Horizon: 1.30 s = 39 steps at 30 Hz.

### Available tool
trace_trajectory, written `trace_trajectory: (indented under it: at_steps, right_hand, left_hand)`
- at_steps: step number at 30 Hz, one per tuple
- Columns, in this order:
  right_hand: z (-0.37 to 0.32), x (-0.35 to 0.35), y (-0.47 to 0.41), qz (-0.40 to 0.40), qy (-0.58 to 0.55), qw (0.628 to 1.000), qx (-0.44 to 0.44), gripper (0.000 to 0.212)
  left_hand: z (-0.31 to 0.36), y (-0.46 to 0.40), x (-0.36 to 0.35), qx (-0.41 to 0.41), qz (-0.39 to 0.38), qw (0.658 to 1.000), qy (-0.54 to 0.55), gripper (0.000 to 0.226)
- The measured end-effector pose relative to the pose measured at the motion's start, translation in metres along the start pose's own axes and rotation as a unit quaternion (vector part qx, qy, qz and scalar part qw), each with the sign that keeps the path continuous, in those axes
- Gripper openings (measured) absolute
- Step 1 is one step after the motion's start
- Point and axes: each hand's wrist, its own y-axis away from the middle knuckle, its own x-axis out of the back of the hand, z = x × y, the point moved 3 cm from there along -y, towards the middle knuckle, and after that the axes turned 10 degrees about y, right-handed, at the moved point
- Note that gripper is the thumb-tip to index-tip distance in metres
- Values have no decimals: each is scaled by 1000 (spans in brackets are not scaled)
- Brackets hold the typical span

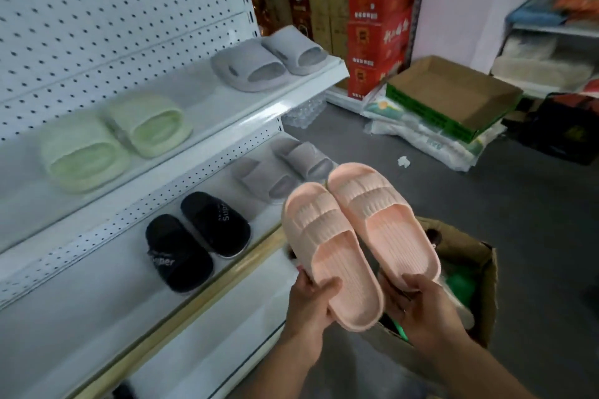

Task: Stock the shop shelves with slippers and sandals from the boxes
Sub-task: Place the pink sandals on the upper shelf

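Note:
Two pink slippers are held side by side above an open cardboard box point(479, 269). My left hand point(311, 298) grips the heel of the left pink slipper point(327, 249). My right hand point(421, 304) grips the heel of the right pink slipper point(379, 220). Their toes point toward the white shelving. On the upper shelf point(227, 116) stand a green pair point(113, 136) and a grey pair point(265, 58). The lower shelf point(97, 272) carries a black pair point(194, 236) and another grey pair point(282, 168).
The box below my hands shows green items inside. An empty cardboard tray point(453, 97) lies on stacked sacks on the grey floor at the right. Red cartons point(376, 23) are piled behind the shelving. A black bag point(564, 129) sits at far right.

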Motion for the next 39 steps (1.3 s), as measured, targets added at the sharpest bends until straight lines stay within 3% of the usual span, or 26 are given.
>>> trace_trajectory:
  at_steps: [3,7,12,14,16,19,23,26,28,30,31,36,39]
  right_hand:
    - [8,-24,36,-9,31,999,31,13]
    - [18,-56,75,-17,93,991,95,36]
    - [67,-108,115,-33,188,978,82,40]
    - [87,-126,125,-10,182,977,110,46]
    - [96,-142,135,45,150,973,171,38]
    - [97,-167,159,148,186,935,264,31]
    - [100,-194,179,160,213,908,322,32]
    - [91,-209,184,126,269,897,329,26]
    - [84,-218,186,84,300,892,327,23]
    - [75,-226,188,49,322,884,335,24]
    - [70,-228,187,37,337,876,342,24]
    - [45,-242,195,1,441,812,381,20]
    - [30,-256,200,-40,510,765,392,17]
  left_hand:
    - [30,32,39,-13,5,1000,-16,39]
    - [69,79,81,-50,11,999,6,37]
    - [94,127,99,-119,59,990,53,35]
    - [100,145,101,-146,81,982,87,34]
    - [106,160,102,-160,91,977,111,35]
    - [114,182,102,-156,72,975,139,37]
    - [131,203,103,-159,52,973,157,36]
    - [149,224,103,-174,-28,972,154,31]
    - [158,234,113,-191,-67,966,160,45]
    - [167,238,134,-202,-49,964,163,78]
    - [175,242,144,-211,-30,961,174,83]
    - [224,250,199,-201,68,936,281,60]
    - [243,250,211,-170,95,950,243,55]
